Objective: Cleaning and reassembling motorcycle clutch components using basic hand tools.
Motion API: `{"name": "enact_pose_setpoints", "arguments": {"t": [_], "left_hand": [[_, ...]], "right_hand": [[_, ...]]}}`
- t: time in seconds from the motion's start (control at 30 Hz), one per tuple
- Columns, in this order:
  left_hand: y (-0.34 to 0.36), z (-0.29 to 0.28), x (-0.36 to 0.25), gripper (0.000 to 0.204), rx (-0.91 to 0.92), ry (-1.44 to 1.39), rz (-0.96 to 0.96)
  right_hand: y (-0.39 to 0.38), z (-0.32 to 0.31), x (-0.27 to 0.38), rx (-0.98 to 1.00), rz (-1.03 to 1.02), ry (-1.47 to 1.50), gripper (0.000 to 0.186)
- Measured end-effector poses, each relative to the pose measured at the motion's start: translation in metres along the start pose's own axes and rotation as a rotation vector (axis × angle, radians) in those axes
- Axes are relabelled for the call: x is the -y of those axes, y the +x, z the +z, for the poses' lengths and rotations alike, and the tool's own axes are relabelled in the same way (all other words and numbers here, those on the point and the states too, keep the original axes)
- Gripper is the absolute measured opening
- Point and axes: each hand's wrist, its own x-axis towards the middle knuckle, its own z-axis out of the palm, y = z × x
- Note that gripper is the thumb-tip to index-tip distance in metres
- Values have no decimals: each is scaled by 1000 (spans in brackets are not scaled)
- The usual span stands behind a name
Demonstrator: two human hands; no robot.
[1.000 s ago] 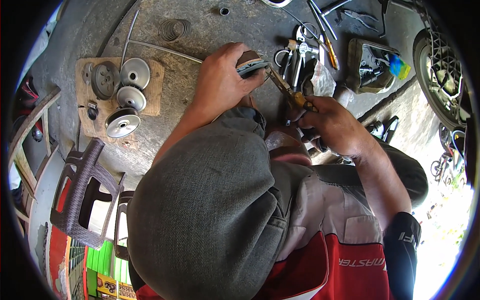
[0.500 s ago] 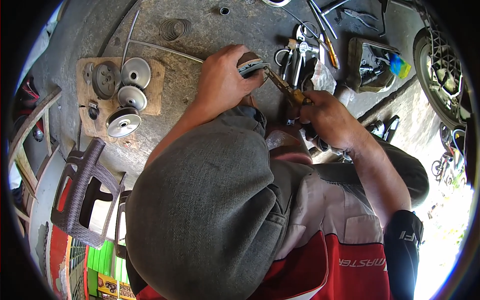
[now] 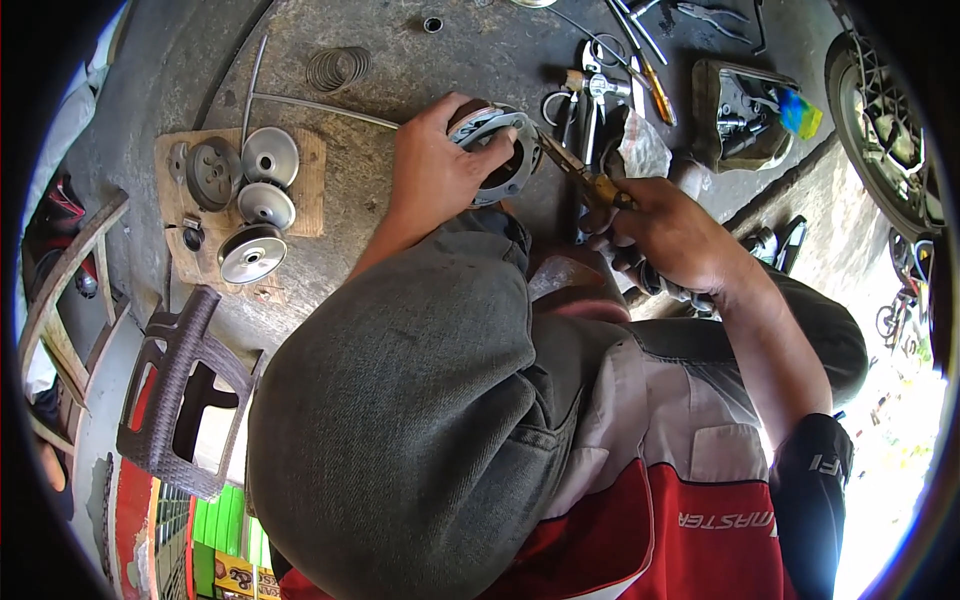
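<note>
My left hand point(image 3: 437, 165) is closed around the rim of a round metal clutch shoe assembly point(image 3: 512, 187), thumb across its face. This part is tilted, its flat plate with holes partly showing and brown lining at the upper edge. In my right hand point(image 3: 672, 232) is a slim tool with a brass-coloured body point(image 3: 600, 187) and a narrow dark tip. The tip points at the right edge of the clutch part; whether they touch, I cannot tell. My fingers hide the tool's grip. A dark corrugated piece point(image 3: 675, 291) shows below the right hand.
Left, a wooden board point(image 3: 306, 190) bears several metal pulley discs point(image 3: 270, 157). A coil spring point(image 3: 338, 69) and thin rod point(image 3: 325, 107) lie beyond. Right are pliers point(image 3: 712, 18), a screwdriver point(image 3: 660, 95), a socket tray point(image 3: 745, 115) and a wheel point(image 3: 865, 140). A patterned plastic frame point(image 3: 185, 390) stands lower left.
The clutch part has turned in my left hand, so more of its holed face shows. My right hand and the tool have shifted slightly right. The view has moved a little.
</note>
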Motion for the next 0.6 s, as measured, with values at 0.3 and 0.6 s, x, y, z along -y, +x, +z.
{"name": "enact_pose_setpoints", "arguments": {"t": [0.3, 0.6], "left_hand": [[8, -3, 6, 30, 23, -273, -248], [25, 15, 50, 41, -194, -884, -538]], "right_hand": [[5, -6, -47, -152, 222, 366, 28], [46, -3, -151, -958, -14, -860, 33]]}}
